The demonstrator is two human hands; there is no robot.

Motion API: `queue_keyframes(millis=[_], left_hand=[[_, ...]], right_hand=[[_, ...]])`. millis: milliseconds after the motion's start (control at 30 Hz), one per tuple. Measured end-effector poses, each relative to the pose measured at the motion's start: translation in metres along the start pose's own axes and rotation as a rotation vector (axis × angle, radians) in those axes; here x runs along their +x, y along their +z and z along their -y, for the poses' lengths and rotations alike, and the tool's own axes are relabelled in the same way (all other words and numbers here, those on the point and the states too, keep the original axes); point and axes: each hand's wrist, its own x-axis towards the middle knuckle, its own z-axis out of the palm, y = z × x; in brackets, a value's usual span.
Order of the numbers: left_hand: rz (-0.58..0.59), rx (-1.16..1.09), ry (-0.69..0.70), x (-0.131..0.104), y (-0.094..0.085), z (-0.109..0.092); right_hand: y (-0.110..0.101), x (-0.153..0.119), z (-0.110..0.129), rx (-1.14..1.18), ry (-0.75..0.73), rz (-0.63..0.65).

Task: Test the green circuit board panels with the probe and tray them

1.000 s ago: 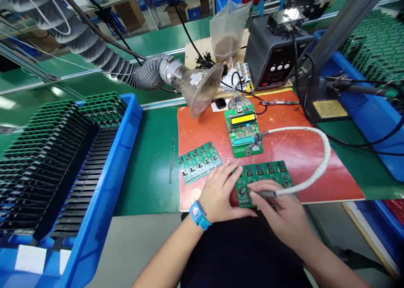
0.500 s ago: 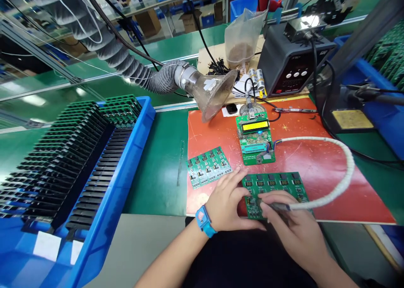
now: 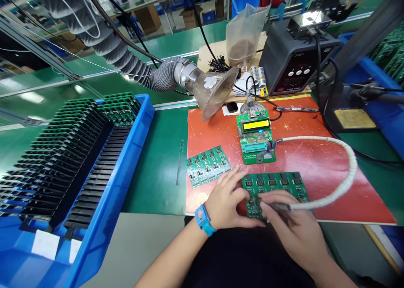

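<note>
A green circuit board [image 3: 298,191] with several small displays lies on the red mat near its front edge. My left hand [image 3: 227,202], with a blue wrist strap, rests at the board's left end, fingers apart, thumb along the front edge. My right hand [image 3: 293,225] pinches a dark probe [image 3: 280,206] over the board; its tip is hidden by the fingers. From the probe a white sleeved cable [image 3: 349,170] curves round to a programmer board [image 3: 256,137] with a lit yellow screen. Another circuit board [image 3: 208,167] lies left of it, close to my left fingertips.
A blue bin [image 3: 126,153] of upright boards stands at the left. The fume extractor funnel [image 3: 216,92] hangs over the mat's back edge. Behind the mat are a dark soldering station [image 3: 296,56] and a plastic bag [image 3: 243,40]. A sponge holder [image 3: 355,119] sits at the right.
The view has shifted slightly. Both hands keep nearly the same places on the board, and the probe is still in my right hand.
</note>
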Motion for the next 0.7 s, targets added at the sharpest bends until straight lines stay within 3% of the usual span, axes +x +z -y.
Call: queue_keyframes(millis=[300, 700], left_hand=[[0.026, 0.028, -0.004, -0.001, -0.002, -0.002], [0.180, 0.162, -0.045, 0.013, -0.015, -0.013]], right_hand=[[0.001, -0.001, 0.002, 0.017, 0.003, 0.011], [0.002, 0.001, 0.003, 0.039, 0.000, 0.005]])
